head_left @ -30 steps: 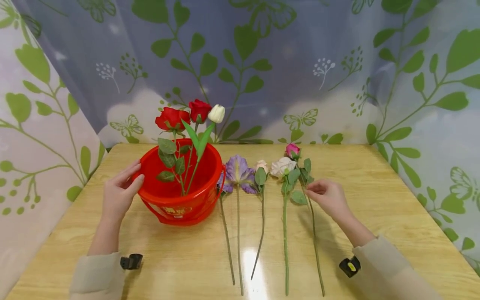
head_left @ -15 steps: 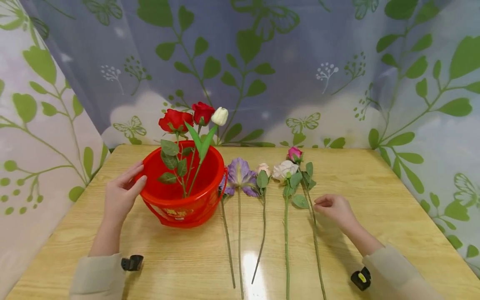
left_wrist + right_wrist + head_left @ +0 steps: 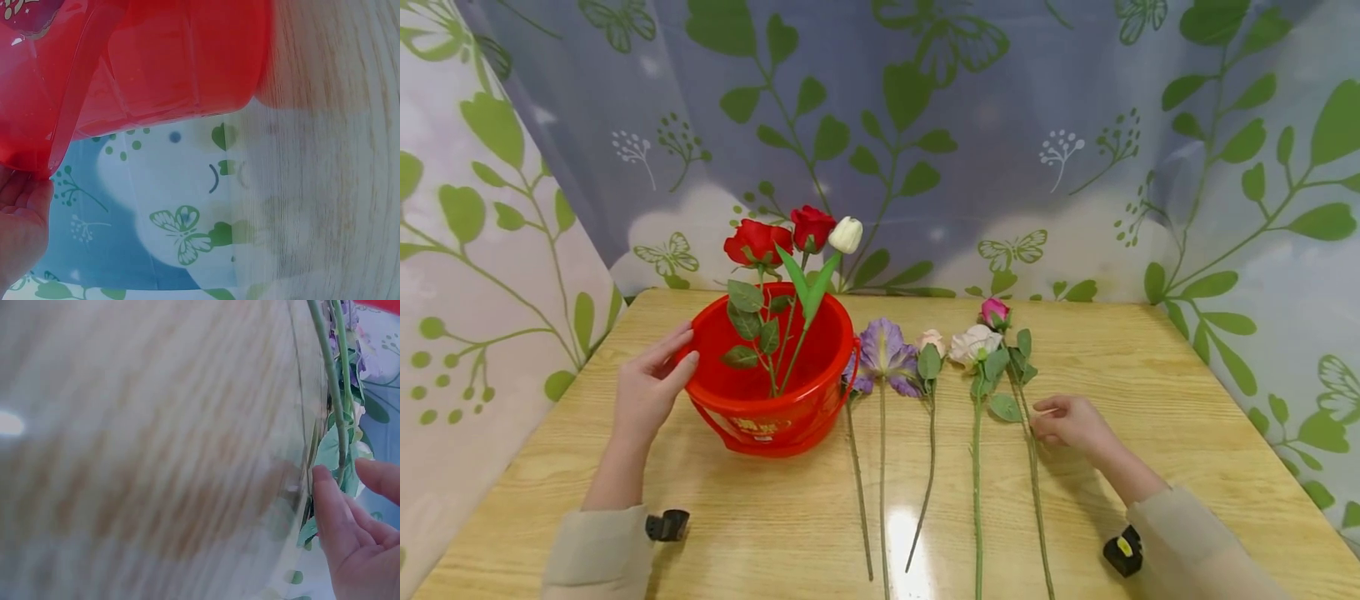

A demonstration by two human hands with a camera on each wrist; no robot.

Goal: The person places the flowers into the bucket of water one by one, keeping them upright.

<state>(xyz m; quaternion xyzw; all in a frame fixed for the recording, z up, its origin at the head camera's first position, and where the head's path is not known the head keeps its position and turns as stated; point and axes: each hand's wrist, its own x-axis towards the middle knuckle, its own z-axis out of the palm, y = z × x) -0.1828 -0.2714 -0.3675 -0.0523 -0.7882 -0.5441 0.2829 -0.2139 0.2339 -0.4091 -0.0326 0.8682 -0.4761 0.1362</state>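
A red plastic bucket stands at the left of the table, with a full red rose, a smaller red rose and a white tulip upright in it. My left hand holds its left rim; in the left wrist view, bent fingers meet the rim's edge. Beside the stem of a pink rose is my right hand. In the right wrist view, thumb and finger stand apart with a green stem between them. Whether either touches it I cannot tell.
To the right of the bucket, a purple iris, a small peach rose and a cream rose lie side by side, stems toward me. Another stem lies left of the iris. A leaf-patterned cloth hangs behind the wooden table.
My right hand has slid nearer to me along the pink rose's stem. The left hand stays at the bucket rim. The whole head view has shifted slightly; the flowers have kept their places.
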